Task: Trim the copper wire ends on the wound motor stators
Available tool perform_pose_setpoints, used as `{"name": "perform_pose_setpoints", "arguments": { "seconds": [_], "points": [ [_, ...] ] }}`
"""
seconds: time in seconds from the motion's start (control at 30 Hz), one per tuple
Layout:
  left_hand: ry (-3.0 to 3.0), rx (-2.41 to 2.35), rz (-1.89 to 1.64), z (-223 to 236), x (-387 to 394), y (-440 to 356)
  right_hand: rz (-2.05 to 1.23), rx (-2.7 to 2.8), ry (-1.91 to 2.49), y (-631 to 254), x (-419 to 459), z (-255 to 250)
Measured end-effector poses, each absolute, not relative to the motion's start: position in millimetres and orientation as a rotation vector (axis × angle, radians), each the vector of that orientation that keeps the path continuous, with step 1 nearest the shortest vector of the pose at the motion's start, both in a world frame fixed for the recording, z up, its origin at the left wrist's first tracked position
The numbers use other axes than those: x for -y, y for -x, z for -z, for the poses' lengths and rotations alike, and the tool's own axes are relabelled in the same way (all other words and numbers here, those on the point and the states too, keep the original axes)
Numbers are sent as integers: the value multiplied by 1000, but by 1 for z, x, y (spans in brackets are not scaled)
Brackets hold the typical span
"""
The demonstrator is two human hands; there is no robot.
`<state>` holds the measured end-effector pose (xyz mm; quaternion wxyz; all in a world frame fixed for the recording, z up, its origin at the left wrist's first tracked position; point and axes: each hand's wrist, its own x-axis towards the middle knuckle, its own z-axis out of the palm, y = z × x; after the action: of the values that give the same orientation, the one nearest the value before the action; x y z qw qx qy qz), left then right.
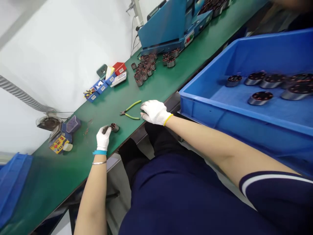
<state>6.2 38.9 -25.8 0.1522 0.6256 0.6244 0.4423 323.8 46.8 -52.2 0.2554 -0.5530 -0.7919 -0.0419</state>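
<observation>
With left hand (102, 138), pinching core (114, 127) by side, on table (73, 169), left of pliers (125, 112). With right hand (154, 112), just right of pliers, loosely spread, nothing visibly held. Better to grip core by metal wall, off coppery top, keeping level.

Can read no word, brand or number outright. See a white label (121, 70) on the front of the red bin (118, 66), dark characters, too small to make out. Likewise see white tags (103, 88) on the three blue bins (98, 90) beside it, marks equally illegible. Find red markings on the yellow panel (58, 145) of the bench device (64, 133), perhaps lettering, too blurred to say. Can decipher nothing around the red and green buttons (188, 39) on the blue machine (163, 27).
</observation>
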Motion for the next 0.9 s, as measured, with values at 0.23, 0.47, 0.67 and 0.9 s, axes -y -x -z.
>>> {"name": "perform_pose_setpoints", "arguments": {
  "seconds": [0.23, 0.47, 0.67, 0.9],
  "points": [
    [-1777, -1906, -1287, 29, -13, -3, 73, 2123, 1492, -321, -54, 54],
    [-1780, -1941, -1243, 33, -16, -2, 15, 2115, 1485, -320, -53, 54],
    [-1877, -1950, -1171, 40, -7, -7, -20, 2077, 1469, -324, -50, 50],
    [-2029, -1933, -1152, 38, -8, -18, 60, 2215, 1157, -273, -48, 20]
  ]
}}
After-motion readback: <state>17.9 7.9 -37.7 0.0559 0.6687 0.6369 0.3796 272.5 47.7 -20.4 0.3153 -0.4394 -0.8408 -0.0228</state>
